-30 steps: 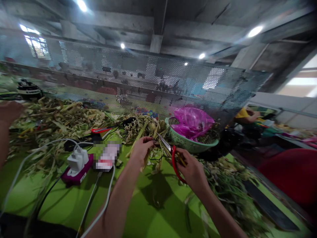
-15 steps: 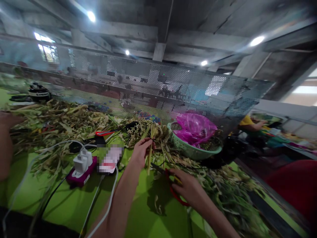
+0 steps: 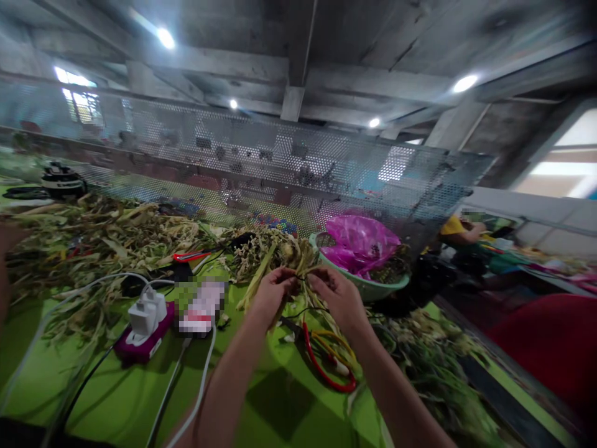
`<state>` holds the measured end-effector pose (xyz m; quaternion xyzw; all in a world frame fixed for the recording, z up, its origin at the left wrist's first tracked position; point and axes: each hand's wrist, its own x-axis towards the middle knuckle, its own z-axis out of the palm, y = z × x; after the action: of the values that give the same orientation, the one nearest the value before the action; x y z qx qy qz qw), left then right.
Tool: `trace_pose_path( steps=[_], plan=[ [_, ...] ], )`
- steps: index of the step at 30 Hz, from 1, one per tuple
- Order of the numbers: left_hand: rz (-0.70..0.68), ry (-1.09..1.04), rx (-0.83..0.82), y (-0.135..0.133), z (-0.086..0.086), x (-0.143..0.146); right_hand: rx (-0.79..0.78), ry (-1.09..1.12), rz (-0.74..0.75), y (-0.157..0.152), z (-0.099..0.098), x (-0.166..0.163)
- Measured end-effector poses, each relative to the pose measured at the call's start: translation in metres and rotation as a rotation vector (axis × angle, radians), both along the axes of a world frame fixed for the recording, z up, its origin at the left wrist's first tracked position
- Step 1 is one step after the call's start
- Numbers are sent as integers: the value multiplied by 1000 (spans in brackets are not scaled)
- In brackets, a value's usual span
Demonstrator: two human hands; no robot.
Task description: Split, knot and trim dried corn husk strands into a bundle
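Observation:
My left hand and my right hand are raised together over the green table, both pinched on a bundle of pale green plant stalks that hangs down to the left. Red-handled scissors lie flat on the table just below my right hand, with nothing holding them. Behind my hands stands a green colander basket with a crumpled pink plastic bag in it.
Heaps of dried leaves and stalks cover the table's back and right side. A purple power strip with white chargers and cables lies at left. A second pair of red scissors lies among leaves. A perforated metal screen closes the back. Another person sits far right.
My right hand has put the red scissors down on the table and moved up to join my left hand on the stalks.

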<state>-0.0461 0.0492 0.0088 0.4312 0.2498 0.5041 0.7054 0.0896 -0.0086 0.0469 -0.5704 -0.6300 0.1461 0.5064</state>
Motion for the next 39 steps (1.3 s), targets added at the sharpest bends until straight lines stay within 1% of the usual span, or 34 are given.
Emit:
trace_pose_path(
  steps=[2, 5, 10, 14, 19, 23, 26, 28, 31, 32, 34, 37, 39],
  plan=[
    [-32, 60, 29, -5, 3, 2, 44, 120, -57, 7, -2, -2],
    [-58, 107, 51, -9, 4, 5, 87, 249, -128, 10, -8, -1],
    [-114, 123, 76, -8, -3, 9, 71, 409, -69, 7, -18, 8],
    [-123, 141, 103, -7, -7, 12, 85, 482, -39, 5, -17, 9],
    [-150, 166, 140, -6, -7, 12, 99, 509, -6, 2, -14, 8],
    [-149, 141, 132, -7, -9, 13, 99, 496, -10, 3, -15, 10],
    [-100, 4, 30, -6, -11, 15, 95, 448, 14, 2, -17, 5],
    [-66, -100, -52, -4, -11, 16, 78, 378, 76, 1, -17, -1],
    [-71, -156, -87, -1, -11, 14, 33, 330, 170, -1, -17, -8],
    [-97, -149, -83, 0, -11, 13, 23, 361, 185, -2, -16, -8],
    [-167, -134, -79, -1, -9, 11, 21, 494, 178, -1, -16, -5],
    [-246, -137, -71, -6, -6, 7, 25, 695, 121, 1, -16, 3],
    [-273, -170, -62, -9, -5, 6, -9, 751, 88, 4, -19, 7]
  ],
)
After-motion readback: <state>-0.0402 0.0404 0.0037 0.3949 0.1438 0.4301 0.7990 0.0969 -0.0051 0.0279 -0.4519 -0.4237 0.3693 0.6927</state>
